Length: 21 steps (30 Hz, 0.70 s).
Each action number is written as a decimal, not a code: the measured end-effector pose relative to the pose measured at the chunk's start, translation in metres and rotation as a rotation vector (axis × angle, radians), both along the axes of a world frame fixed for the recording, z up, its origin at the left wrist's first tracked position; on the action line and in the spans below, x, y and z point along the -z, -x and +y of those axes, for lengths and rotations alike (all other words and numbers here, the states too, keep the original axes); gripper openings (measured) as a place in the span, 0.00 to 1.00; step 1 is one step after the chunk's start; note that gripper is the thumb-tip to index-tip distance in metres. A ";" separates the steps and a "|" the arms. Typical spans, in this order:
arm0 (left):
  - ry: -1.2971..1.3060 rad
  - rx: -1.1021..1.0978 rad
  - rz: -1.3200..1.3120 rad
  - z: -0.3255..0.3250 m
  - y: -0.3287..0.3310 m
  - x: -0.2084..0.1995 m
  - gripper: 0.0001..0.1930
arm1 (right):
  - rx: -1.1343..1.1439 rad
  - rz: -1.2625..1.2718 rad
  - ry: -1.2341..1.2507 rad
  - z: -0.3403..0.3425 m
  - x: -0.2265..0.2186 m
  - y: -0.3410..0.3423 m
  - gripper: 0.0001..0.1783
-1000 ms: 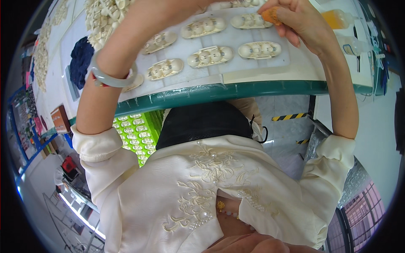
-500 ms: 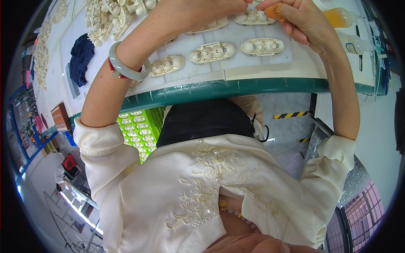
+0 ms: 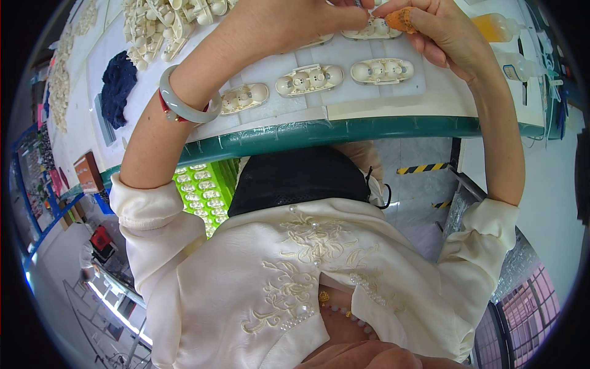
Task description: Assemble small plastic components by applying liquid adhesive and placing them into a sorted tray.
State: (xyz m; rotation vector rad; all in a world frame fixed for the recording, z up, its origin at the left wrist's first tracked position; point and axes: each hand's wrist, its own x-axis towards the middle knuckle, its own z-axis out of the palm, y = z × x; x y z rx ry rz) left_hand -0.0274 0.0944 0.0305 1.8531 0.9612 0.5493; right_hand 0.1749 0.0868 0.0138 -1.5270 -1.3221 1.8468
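Note:
My left hand [image 3: 326, 23] reaches over the table at the top of the view, fingers closed in a pinch and partly cut off by the upper edge. Just right of it, my right hand [image 3: 445, 34] is closed too, an orange textured finger cover [image 3: 401, 20] on its thumb. What either hand pinches is too small to make out. Under the fingertips lies a cream oval plastic part [image 3: 373, 31] with round cups. Nearer me are more such parts: a right one [image 3: 382, 71], a middle one [image 3: 309, 80] and a left one [image 3: 244, 98].
A pile of cream parts [image 3: 169, 27] lies at the far left, beside a dark blue cloth [image 3: 118, 89]. To the right are a bottle of amber liquid [image 3: 496, 27] and a clear bottle [image 3: 517, 66]. Green edging [image 3: 332, 127] borders the table. Below stands a bright green tray [image 3: 206, 194] of parts.
My left hand has shifted slightly down, its thumb now over the part beneath the fingertips. My right hand has barely moved. The oval parts on the table stay in place.

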 end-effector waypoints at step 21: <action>-0.227 0.067 0.008 -0.002 -0.002 0.002 0.06 | -0.135 -0.105 0.131 0.015 -0.012 0.011 0.06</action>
